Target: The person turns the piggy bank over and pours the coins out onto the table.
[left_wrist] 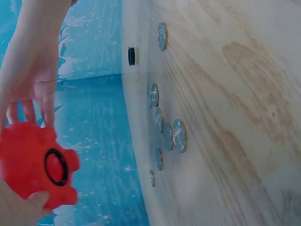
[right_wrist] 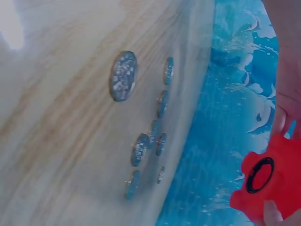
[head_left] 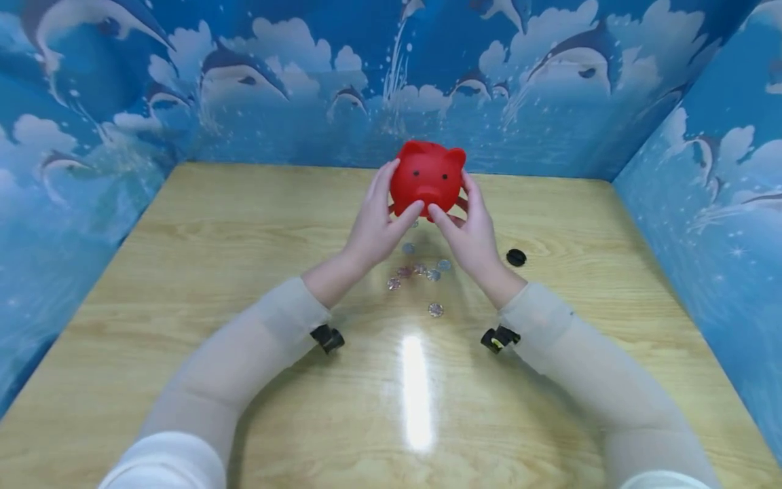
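Note:
A red piggy bank (head_left: 427, 175) is held above the far part of the table, its face toward me. My left hand (head_left: 385, 217) grips its left side and my right hand (head_left: 469, 224) its right side, with both thumbs near the snout. In the left wrist view the underside of the piggy bank (left_wrist: 28, 160) shows a round opening with a black rim (left_wrist: 56, 167). Several silvery coins (head_left: 434, 275) lie scattered on the table below and in front of it. In the right wrist view one coin (right_wrist: 124, 76) lies nearest the camera.
A black round plug (head_left: 516, 257) lies on the wooden table (head_left: 256, 224) to the right of the coins. Blue walls with dolphin pictures (head_left: 391, 115) stand behind the table and at both sides. A bright light reflection shows on the tabletop.

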### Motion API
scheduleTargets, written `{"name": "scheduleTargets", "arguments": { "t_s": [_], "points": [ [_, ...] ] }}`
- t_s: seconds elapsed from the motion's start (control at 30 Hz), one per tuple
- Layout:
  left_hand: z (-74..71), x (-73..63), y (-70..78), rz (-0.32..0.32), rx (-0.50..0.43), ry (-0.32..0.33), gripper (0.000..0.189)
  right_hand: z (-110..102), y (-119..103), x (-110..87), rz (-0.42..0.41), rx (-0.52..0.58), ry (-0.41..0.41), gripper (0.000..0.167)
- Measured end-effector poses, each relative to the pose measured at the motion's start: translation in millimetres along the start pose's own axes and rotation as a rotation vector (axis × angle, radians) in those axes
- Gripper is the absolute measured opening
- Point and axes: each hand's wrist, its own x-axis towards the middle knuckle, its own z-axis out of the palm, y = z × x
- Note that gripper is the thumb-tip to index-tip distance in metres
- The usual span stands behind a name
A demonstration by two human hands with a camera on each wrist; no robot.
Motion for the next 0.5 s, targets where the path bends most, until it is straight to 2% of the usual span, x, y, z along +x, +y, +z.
{"name": "scheduleTargets", "arguments": {
  "t_s": [0.07,0.13,0.17,0.2,0.23,0.27,0.33,0.37,0.4,0.43,0.47,0.5],
  "points": [
    [1.4,0.8,-3.8,-0.058,-0.009,-0.016,0.071,-0.7,9.6,4.2,0.057,-0.038,-0.022,0.074],
    [3.0,2.0,-7.5,-0.124,-0.062,-0.032,0.069,-1.6,19.5,9.3,0.115,-0.079,-0.048,0.077],
    [3.6,1.6,-8.5,-0.149,-0.095,-0.033,0.069,-1.9,23.8,10.9,0.120,-0.097,-0.055,0.078],
    [4.1,0.5,-9.1,-0.143,-0.123,-0.019,0.069,-1.5,22.3,9.6,0.108,-0.110,-0.049,0.078],
    [4.4,-1.0,-9.8,-0.075,-0.144,0.009,0.067,-1.2,22.0,8.4,0.053,-0.115,-0.033,0.077],
    [4.1,-1.9,-9.3,0.039,-0.170,0.042,0.067,-0.7,20.6,7.1,-0.053,-0.109,-0.007,0.075],
    [2.2,-3.8,-4.3,0.338,-0.198,0.127,0.072,0.1,14.5,3.9,-0.353,-0.087,0.072,0.072],
    [0.9,-4.5,-0.6,0.500,-0.187,0.171,0.074,0.5,10.6,2.6,-0.510,-0.082,0.116,0.070],
    [-0.2,-4.5,2.9,0.631,-0.176,0.207,0.074,0.6,6.4,2.0,-0.636,-0.082,0.154,0.070],
    [-0.9,-4.0,5.9,0.721,-0.176,0.220,0.076,0.0,6.8,3.5,-0.731,-0.090,0.179,0.070],
    [-1.2,-3.0,8.6,0.737,-0.193,0.212,0.078,-0.9,6.1,4.8,-0.772,-0.097,0.194,0.071],
    [-0.9,-3.3,10.3,0.690,-0.219,0.192,0.079,-1.8,6.0,5.5,-0.752,-0.098,0.199,0.071]
  ]
}}
